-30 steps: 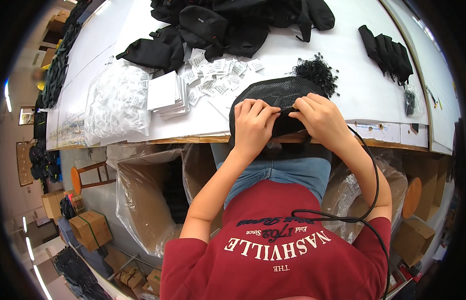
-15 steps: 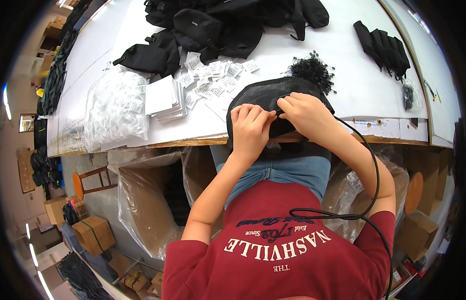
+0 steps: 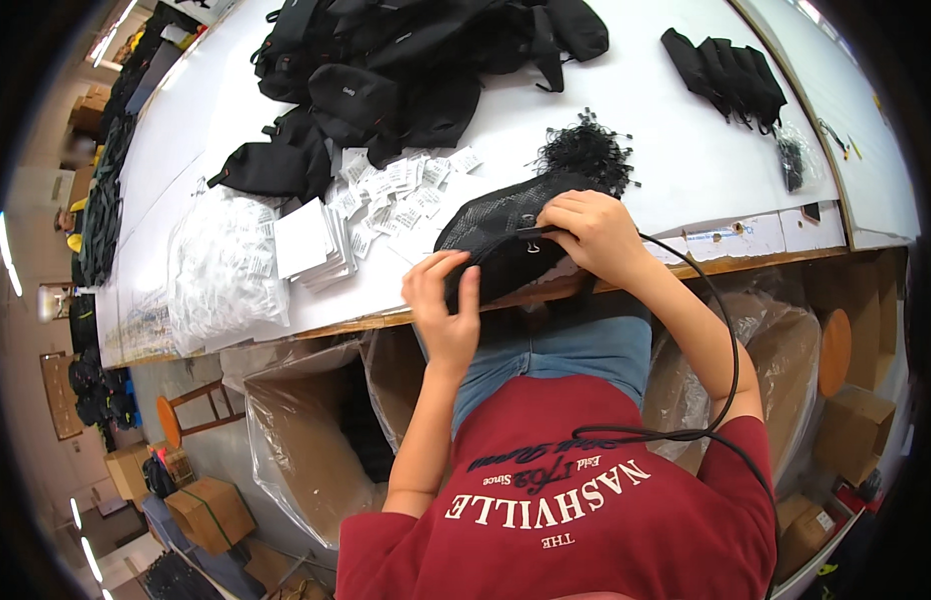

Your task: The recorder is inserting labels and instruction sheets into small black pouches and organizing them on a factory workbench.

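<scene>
A black pouch with a mesh panel (image 3: 491,215) lies at the table's front edge, right in front of me. My right hand (image 3: 591,232) is closed on its upper right edge, thumb and fingers pinched together beside a small light metal piece. At the pouch's left end is my left hand (image 3: 444,310), its thumb and fingers apart; whether it touches the fabric I cannot tell. Just behind the pouch sits a heap of thin black cords with small end pieces (image 3: 586,155).
Black bags (image 3: 356,100) are piled at the back. To the left are loose white labels (image 3: 401,190), a stack of white cards (image 3: 311,240) and a clear bag of white packets (image 3: 226,270). Folded black pieces (image 3: 726,80) lie far right. Plastic-lined cartons (image 3: 306,430) stand below the table edge.
My left hand has come away from the pouch's middle edge to its left end, and its fingers have spread. The right hand still pinches the edge. The whole view has shifted and turned slightly.
</scene>
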Tool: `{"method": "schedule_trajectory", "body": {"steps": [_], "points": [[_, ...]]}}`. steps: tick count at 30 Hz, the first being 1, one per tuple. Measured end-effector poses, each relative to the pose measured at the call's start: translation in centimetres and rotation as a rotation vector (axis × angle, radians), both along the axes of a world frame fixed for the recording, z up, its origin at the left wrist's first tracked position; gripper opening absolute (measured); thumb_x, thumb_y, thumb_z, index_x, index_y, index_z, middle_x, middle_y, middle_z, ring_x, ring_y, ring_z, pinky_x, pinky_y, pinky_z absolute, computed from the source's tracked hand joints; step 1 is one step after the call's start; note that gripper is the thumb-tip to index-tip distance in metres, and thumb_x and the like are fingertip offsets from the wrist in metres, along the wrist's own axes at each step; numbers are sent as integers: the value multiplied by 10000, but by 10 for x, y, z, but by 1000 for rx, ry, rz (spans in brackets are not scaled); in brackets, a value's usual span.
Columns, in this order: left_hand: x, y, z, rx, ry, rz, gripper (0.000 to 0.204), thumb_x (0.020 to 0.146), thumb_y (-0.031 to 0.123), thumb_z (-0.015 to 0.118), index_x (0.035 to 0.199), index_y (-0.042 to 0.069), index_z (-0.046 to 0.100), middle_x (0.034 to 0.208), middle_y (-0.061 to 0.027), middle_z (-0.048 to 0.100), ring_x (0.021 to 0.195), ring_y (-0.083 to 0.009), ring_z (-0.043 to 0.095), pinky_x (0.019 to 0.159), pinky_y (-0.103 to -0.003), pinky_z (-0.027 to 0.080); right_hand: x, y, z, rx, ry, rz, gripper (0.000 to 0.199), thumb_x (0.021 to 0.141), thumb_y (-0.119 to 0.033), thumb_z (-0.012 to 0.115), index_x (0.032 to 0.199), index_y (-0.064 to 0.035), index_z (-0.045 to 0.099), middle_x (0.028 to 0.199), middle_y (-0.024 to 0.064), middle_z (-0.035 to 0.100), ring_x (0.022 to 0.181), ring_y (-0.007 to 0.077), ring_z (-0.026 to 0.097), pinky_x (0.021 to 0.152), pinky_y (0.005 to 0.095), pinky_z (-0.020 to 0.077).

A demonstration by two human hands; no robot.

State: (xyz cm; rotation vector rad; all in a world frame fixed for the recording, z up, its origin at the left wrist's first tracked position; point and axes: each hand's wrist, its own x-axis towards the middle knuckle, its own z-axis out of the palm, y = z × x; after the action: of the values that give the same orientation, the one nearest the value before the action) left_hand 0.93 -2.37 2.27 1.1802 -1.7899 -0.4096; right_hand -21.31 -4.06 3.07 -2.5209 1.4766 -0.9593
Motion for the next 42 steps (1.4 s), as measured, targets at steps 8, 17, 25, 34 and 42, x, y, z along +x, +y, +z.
{"method": "schedule_trajectory", "body": {"steps": [8, 17, 25, 34, 42], "points": [[46, 10, -13, 51, 63, 158, 135, 889, 57, 530, 1010, 3, 552, 1024, -115, 568, 970, -248, 501, 900, -344, 354, -44, 14, 60, -63, -181, -244, 212, 642, 58, 669, 829, -40, 646, 884, 92, 668, 878, 241, 647, 757, 314, 517], [25, 16, -43, 388, 299, 63, 131, 924, 90, 496, 985, -2, 565, 967, -62, 581, 881, -149, 520, 809, -260, 394, -188, 71, 74, -163, -521, -659, 121, 782, 60, 630, 893, 15, 643, 846, 51, 677, 798, 96, 608, 744, 223, 477], [29, 16, -68, 536, 280, -51, 138, 938, 118, 495, 961, 9, 577, 907, -65, 583, 797, -150, 550, 737, -265, 422, -294, 113, 49, -191, -352, -825, 179, 749, 49, 647, 904, -29, 691, 914, 40, 689, 1031, 181, 554, 898, 284, 425], [3, 23, -62, 554, 263, -150, 133, 935, 108, 504, 950, 1, 581, 879, -75, 566, 791, -149, 542, 710, -258, 429, -308, 125, -3, -128, -121, -1140, 216, 747, -106, 690, 962, -94, 682, 1003, 68, 642, 1058, 248, 529, 913, 351, 405], [-3, 25, -59, 473, 118, -129, 112, 909, 88, 513, 935, 5, 584, 879, -95, 564, 836, -212, 512, 777, -299, 406, -137, 142, -52, -392, 15, -1255, 244, 758, -59, 618, 971, -55, 498, 1003, 105, 538, 976, 310, 486, 851, 396, 354]]}}
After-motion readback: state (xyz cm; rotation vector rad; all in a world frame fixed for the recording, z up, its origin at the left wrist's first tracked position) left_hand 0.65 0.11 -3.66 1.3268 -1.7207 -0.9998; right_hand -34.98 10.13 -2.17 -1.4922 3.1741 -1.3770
